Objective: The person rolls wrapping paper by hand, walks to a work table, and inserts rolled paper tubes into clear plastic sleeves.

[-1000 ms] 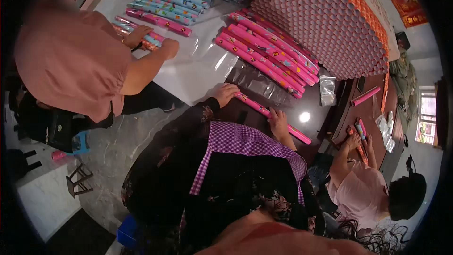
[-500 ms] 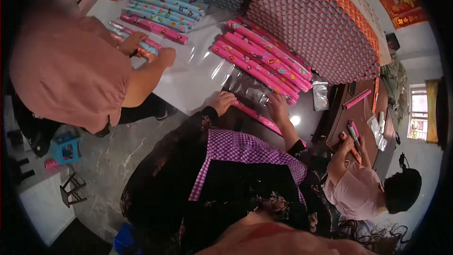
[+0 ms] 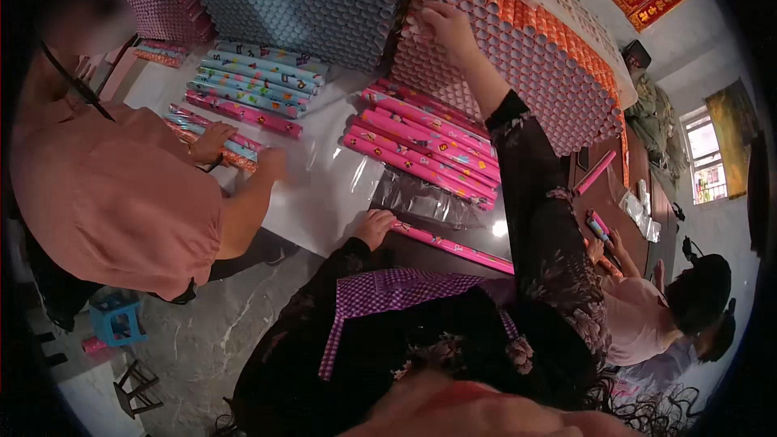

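My left hand (image 3: 375, 228) is closed around the left end of a pink patterned paper roll (image 3: 453, 248), which lies along the near table edge. Stretched far forward, my right hand (image 3: 450, 31) touches the upper left of a tall stack of orange paper rolls (image 3: 518, 65), whose round ends face me. Its fingers are bent together against the roll ends; whether they grip one is hidden. Between the hands lies a pile of pink patterned rolls (image 3: 425, 146). Clear plastic film (image 3: 421, 199) is spread just in front of that pile.
A co-worker in a pink top (image 3: 113, 202) handles rolls at the left. Blue patterned rolls (image 3: 255, 81) lie beyond, before a stack of blue rolls (image 3: 299, 12). Another person (image 3: 635, 316) works at the right. A blue stool (image 3: 117, 320) stands on the floor.
My right hand has left the pink roll at the near edge and reached forward to the orange stack. My left hand stays at the roll's end. The view has shifted slightly.
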Available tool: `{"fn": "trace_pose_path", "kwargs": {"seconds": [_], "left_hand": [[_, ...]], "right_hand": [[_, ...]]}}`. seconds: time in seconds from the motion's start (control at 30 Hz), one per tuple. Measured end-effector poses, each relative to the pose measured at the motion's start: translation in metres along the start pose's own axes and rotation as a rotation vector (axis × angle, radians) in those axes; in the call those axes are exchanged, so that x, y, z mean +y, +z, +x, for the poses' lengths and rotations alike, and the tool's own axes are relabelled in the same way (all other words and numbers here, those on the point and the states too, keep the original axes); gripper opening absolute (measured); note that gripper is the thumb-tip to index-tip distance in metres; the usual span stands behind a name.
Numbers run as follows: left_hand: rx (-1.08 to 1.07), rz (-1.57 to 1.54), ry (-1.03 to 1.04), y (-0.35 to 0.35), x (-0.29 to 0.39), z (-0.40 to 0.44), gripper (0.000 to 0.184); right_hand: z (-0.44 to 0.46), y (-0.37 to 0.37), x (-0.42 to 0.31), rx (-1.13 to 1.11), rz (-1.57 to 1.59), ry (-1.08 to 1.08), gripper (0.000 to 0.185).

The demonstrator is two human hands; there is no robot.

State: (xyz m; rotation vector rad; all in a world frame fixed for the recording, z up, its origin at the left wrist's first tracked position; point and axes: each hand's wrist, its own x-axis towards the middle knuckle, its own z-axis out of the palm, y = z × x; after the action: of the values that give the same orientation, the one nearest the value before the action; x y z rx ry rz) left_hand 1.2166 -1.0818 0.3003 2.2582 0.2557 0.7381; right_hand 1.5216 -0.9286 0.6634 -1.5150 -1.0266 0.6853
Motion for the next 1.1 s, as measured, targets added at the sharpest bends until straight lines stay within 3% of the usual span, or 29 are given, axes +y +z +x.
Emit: {"fn": "trace_pose_path", "kwargs": {"seconds": [0.03,0.1,0.17,0.27,0.43,0.5,0.63,0.7,0.77,0.97,1.1], "left_hand": [[0.062,-0.054,0.001,0.0,0.0,-0.001,0.017],[0.087,-0.062,0.023,0.004,-0.003,-0.004,0.019],[0.084,-0.068,0.037,0.001,-0.002,-0.003,0.02],[0.071,-0.025,0.025,-0.003,0.002,-0.003,0.02],[0.077,-0.053,-0.008,-0.007,0.007,0.0,0.02],[0.082,-0.026,-0.007,-0.008,0.01,0.0,0.02],[0.064,0.011,-0.015,-0.008,0.007,0.0,0.02],[0.098,-0.007,-0.002,-0.005,0.007,0.0,0.019],[0.087,-0.004,-0.001,-0.005,0.006,-0.001,0.019],[0.033,-0.01,-0.025,-0.011,0.011,0.001,0.019],[0.017,-0.007,-0.015,-0.01,0.009,0.0,0.021]], "right_hand": [[0.017,0.003,-0.002,-0.006,-0.001,-0.006,0.031],[0.04,0.023,-0.017,0.169,-0.231,-0.288,0.033],[0.052,0.04,-0.027,0.172,-0.171,-0.329,0.03],[0.094,0.055,-0.028,0.128,-0.423,-0.424,0.035],[0.138,0.073,-0.032,0.093,-0.449,-0.424,0.038],[0.146,0.081,-0.046,0.229,-0.713,-0.502,0.039],[0.189,0.091,-0.045,0.312,-0.888,-0.654,0.04],[0.212,0.093,-0.04,0.274,-0.959,-0.631,0.046],[0.224,0.1,-0.037,0.338,-1.222,-0.597,0.051],[0.208,0.118,-0.052,0.227,-1.43,-0.425,0.061],[0.208,0.123,-0.051,0.269,-1.433,-0.482,0.06]]}}
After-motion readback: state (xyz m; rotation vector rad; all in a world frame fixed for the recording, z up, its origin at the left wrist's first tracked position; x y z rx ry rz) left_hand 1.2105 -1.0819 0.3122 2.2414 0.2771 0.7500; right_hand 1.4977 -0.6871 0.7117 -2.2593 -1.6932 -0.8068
